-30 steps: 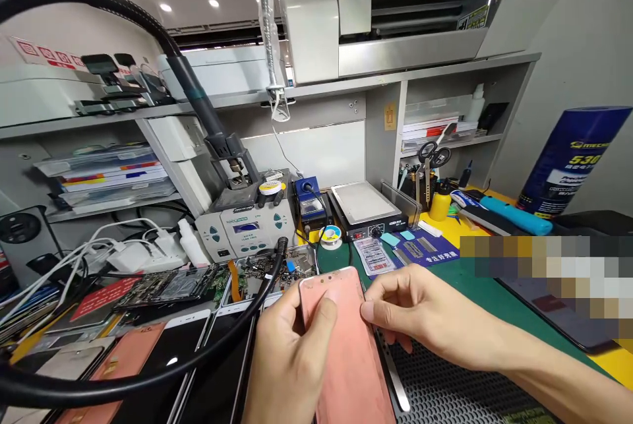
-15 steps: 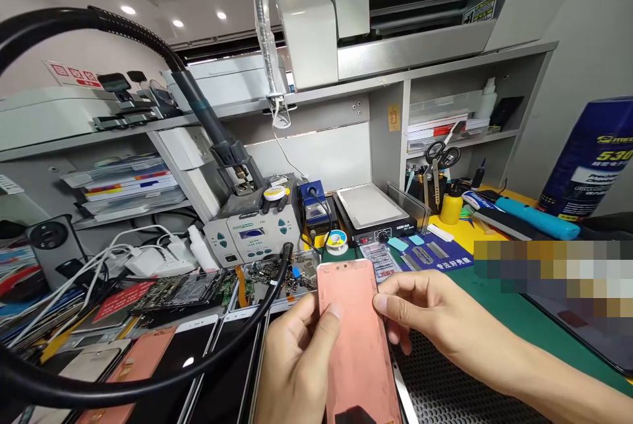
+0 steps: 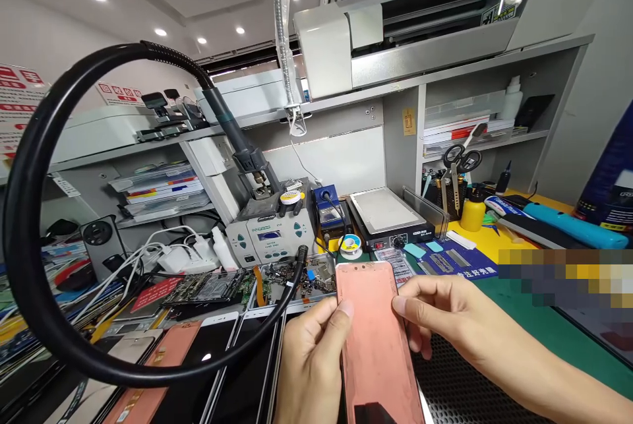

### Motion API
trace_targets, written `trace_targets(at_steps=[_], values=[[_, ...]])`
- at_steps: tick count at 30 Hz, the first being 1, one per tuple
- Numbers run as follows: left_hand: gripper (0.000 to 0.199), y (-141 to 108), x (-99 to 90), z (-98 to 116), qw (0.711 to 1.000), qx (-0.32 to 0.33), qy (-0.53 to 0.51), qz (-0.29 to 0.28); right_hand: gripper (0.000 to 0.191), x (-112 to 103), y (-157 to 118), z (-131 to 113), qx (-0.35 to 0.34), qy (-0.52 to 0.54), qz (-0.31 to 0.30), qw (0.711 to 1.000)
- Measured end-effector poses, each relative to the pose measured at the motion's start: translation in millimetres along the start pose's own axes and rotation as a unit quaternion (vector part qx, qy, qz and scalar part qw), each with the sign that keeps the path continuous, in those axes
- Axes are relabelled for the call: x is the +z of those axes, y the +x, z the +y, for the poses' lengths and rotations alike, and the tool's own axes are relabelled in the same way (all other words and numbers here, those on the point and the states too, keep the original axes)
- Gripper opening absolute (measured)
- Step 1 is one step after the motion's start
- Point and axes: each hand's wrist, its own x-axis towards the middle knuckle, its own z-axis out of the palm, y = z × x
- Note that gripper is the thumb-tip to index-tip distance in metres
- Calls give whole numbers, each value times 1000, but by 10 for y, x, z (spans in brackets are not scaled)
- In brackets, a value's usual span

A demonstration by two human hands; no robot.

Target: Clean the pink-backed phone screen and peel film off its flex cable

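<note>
Between my hands is a phone screen point(image 3: 374, 338), its salmon-pink back turned toward me. Small round holes show along its top edge, and a black patch marks its lower part. My left hand point(image 3: 316, 351) grips the left edge, thumb lying on the pink face. At the upper right edge, my right hand point(image 3: 440, 315) pinches with thumb and forefinger, the other fingers curled behind. A black perforated mat point(image 3: 459, 378) lies below the screen. The screen's far side and its lower end are hidden or out of frame.
Several phone screens point(image 3: 198, 371) lie at the left under a looping black hose point(image 3: 20, 213). Behind them are circuit boards point(image 3: 212, 289) and a hot-air station point(image 3: 271, 233). A heating plate point(image 3: 388, 213) stands at the back, with a solder spool point(image 3: 351, 246) and a yellow bottle point(image 3: 473, 214) nearby.
My view has turned a little to the left, so the bench appears shifted right. Both hands keep the same hold on the phone screen.
</note>
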Motion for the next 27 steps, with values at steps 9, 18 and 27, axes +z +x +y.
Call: trace_targets(at_steps=[9, 18, 27], values=[[38, -3, -16, 41, 1000, 2, 0, -10, 38, 2, -30, -3, -4, -1, -4, 1000], [35, -33, -8, 27, 1000, 0, -10, -24, 40, -17, 5, 22, -5, -6, -12, 1000], [32, -35, 12, 62, 999, -6, -34, -33, 38, -64, 18, 72, 19, 31, -23, 999]])
